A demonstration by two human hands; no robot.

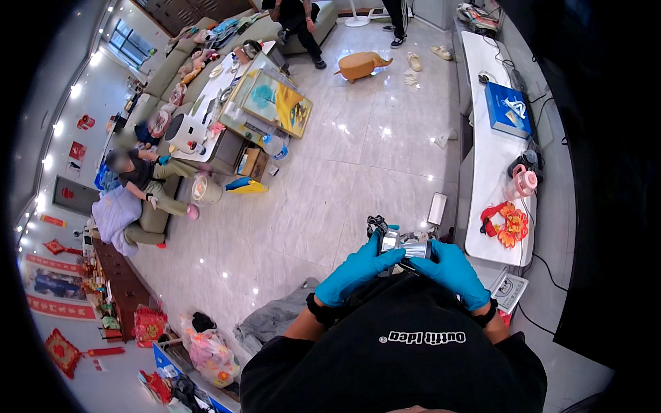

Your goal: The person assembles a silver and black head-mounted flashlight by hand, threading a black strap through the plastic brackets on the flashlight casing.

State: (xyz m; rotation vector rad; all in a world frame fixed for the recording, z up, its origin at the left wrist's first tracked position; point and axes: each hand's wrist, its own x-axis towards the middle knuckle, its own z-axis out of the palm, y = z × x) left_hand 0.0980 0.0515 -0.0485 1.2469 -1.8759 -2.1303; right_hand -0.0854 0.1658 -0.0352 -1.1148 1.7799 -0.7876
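Observation:
Both my hands wear blue gloves and meet in front of my chest. My left hand (361, 270) is closed on the left side of a shiny silver device (415, 249) with a rounded, cylinder-like part. From the right, my right hand (456, 270) grips the same device, with its thumb and fingers around the end. A black-and-white strap-like piece (376, 224) sticks up beside my left fingers. I cannot tell whether it is joined to the device. Much of the device is hidden by the gloves.
Right of me runs a long white cabinet (475, 148) with a pink jug (521, 182), red ornaments (508, 224) and a blue box (508, 110). A white box (436, 208) stands beyond my hands. Grey cloth (279, 316) lies at left. A seated person (148, 175) is farther left.

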